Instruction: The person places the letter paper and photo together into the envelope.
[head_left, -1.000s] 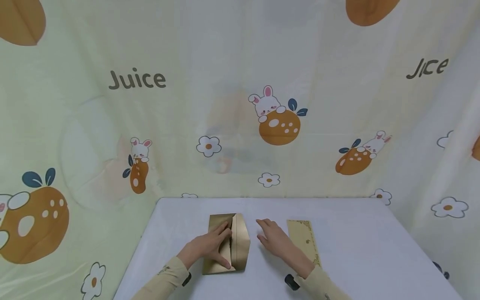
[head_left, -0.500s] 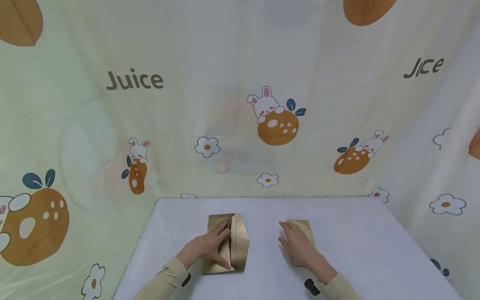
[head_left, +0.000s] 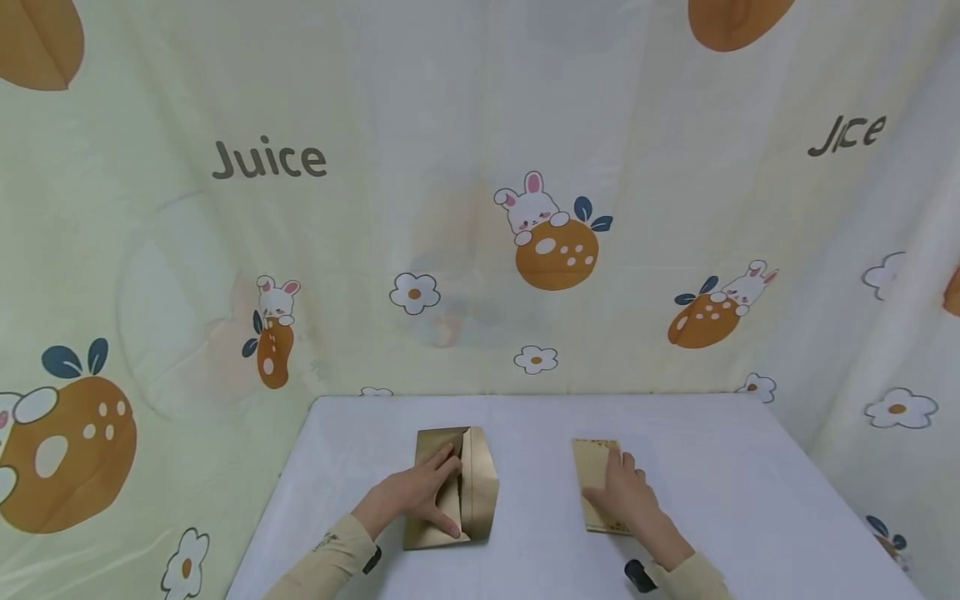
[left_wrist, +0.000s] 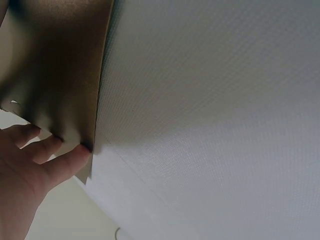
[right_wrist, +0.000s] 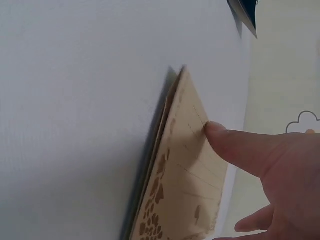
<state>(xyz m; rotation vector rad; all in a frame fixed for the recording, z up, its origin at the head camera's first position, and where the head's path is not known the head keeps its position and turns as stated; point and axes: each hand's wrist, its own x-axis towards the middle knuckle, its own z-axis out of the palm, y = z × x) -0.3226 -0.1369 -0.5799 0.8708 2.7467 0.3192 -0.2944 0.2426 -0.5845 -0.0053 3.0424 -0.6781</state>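
A gold paper envelope (head_left: 480, 492) lies at the left of the table with its flap folded out to the right. My left hand (head_left: 423, 492) rests on it, fingers spread over the opening. In the left wrist view, the fingertips (left_wrist: 77, 155) touch the envelope's edge. A small stack of cream writing paper (head_left: 592, 462) with brown leaf print lies to the right. My right hand (head_left: 630, 500) is over its right side. In the right wrist view, the straight thumb (right_wrist: 235, 140) touches the ruled top sheet (right_wrist: 192, 165), while the other fingers show beside the edge.
A white cloth covers the table (head_left: 532, 575). A printed curtain (head_left: 450, 208) with bunnies, oranges and flowers hangs behind and at both sides. A black wrist strap part (head_left: 640, 575) sits under the right sleeve.
My right hand has moved right from between the envelope and the paper onto the paper's right side, its thumb now on the sheet. The left hand has kept its place on the envelope.
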